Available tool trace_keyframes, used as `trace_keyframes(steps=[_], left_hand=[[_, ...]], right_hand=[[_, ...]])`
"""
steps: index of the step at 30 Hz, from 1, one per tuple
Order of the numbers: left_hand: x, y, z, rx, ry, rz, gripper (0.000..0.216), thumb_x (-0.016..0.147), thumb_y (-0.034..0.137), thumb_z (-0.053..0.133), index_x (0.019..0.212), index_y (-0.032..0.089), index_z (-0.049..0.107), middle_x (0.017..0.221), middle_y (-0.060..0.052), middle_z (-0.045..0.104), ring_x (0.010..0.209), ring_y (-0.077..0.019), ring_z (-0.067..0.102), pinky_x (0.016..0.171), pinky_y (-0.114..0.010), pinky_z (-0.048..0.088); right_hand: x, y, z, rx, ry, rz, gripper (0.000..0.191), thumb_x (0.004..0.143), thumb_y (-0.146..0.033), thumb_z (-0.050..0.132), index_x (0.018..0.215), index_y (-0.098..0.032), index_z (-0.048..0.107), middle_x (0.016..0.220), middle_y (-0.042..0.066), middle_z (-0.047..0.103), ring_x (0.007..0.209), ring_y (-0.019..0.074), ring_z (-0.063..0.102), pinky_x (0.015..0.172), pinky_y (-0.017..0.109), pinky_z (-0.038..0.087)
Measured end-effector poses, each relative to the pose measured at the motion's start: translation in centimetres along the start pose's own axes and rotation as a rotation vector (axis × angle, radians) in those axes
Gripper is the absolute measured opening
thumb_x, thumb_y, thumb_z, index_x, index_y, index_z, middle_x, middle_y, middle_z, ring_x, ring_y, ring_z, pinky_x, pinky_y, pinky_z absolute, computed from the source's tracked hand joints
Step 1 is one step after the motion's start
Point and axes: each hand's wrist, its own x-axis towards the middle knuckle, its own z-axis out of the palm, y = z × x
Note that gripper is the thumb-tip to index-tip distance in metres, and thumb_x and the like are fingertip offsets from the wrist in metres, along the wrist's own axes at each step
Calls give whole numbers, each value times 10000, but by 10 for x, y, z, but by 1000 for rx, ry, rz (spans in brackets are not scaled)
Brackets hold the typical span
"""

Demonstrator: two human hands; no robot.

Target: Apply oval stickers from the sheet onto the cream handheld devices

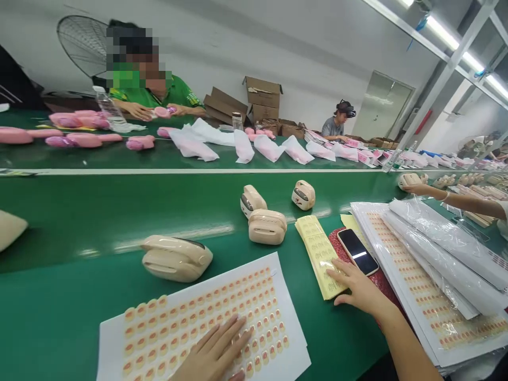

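Note:
My left hand (pixel 216 352) lies flat and open on a white sheet of small orange round stickers (pixel 190 317) at the near edge of the green belt. My right hand (pixel 355 288) rests with fingers spread on a yellow strip of stickers (pixel 317 246), next to a black phone (pixel 357 251) lying on a red pad. A cream handheld device (pixel 177 257) sits just beyond the white sheet. Three more cream devices (pixel 266 226) stand farther out on the belt.
A stack of sticker sheets (pixel 420 296) with clear plastic sleeves (pixel 444 243) lies at the right. A co-worker's arm (pixel 456 198) reaches in from the right holding a cream device. Across the belt, two people sit among pink items (pixel 79 138), white bags (pixel 194 145) and cardboard boxes (pixel 262 98).

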Motion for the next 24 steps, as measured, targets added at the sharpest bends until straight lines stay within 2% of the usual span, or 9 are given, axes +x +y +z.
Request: trace_keyframes(steps=[2, 3, 6, 10, 15, 19, 21, 24], left_hand=[[10, 4, -9, -45, -60, -61, 402, 769, 384, 536, 1164, 310, 555, 1176, -36, 632, 1017, -242, 609, 810, -312, 503], [14, 5, -9, -65, -49, -61, 374, 758, 363, 539, 1124, 301, 580, 1140, -39, 654, 987, -248, 622, 804, -326, 505], [20, 8, -3, -92, -58, -94, 272, 747, 307, 523, 994, 265, 628, 1034, -49, 698, 925, -257, 638, 804, -378, 500], [22, 12, 6, -113, 28, -146, 225, 792, 258, 463, 942, 238, 629, 947, -49, 707, 886, -234, 638, 804, -378, 499], [21, 12, -1, -169, 64, -144, 228, 801, 328, 495, 975, 262, 627, 926, -26, 712, 876, -217, 641, 803, -334, 505], [17, 7, -1, -193, 74, -141, 262, 805, 360, 486, 1015, 302, 632, 950, -17, 712, 876, -224, 644, 781, -336, 520], [15, 5, -1, -203, 73, -131, 283, 802, 382, 490, 1033, 304, 633, 973, -21, 709, 890, -231, 642, 786, -334, 522], [11, 2, 0, -223, 53, -101, 313, 804, 415, 478, 1053, 301, 630, 998, -25, 703, 907, -235, 637, 808, -335, 518]], right_hand=[[6, -12, -4, 33, 64, 11, 571, 633, -340, 732, 1173, -264, 564, 1345, 111, 439, 1252, 318, 371, 1010, 513, 321], [13, -21, -4, 63, 119, 13, 481, 686, -344, 686, 1150, -266, 582, 1323, 107, 465, 1233, 307, 399, 1000, 504, 338], [42, -59, 9, 193, 240, 9, 291, 835, -271, 494, 1102, -261, 609, 1130, 89, 607, 1063, 232, 551, 916, 417, 442], [80, -95, 46, 249, 221, 62, 244, 802, -175, 502, 987, -210, 657, 963, 87, 656, 910, 226, 593, 818, 386, 484], [95, -103, 71, 274, 279, 167, 111, 737, -136, 582, 720, -202, 670, 885, 85, 634, 863, 231, 562, 779, 391, 476], [95, -111, 64, 387, 332, 276, 53, 695, -159, 624, 671, -204, 639, 852, 60, 593, 858, 199, 563, 744, 337, 481], [88, -109, 49, 580, 371, 299, 14, 698, -211, 615, 686, -204, 619, 826, 37, 587, 820, 175, 570, 706, 298, 479], [61, -86, 16, 840, 485, 380, 115, 708, -314, 578, 722, -200, 570, 800, 10, 591, 771, 152, 564, 693, 271, 458]])
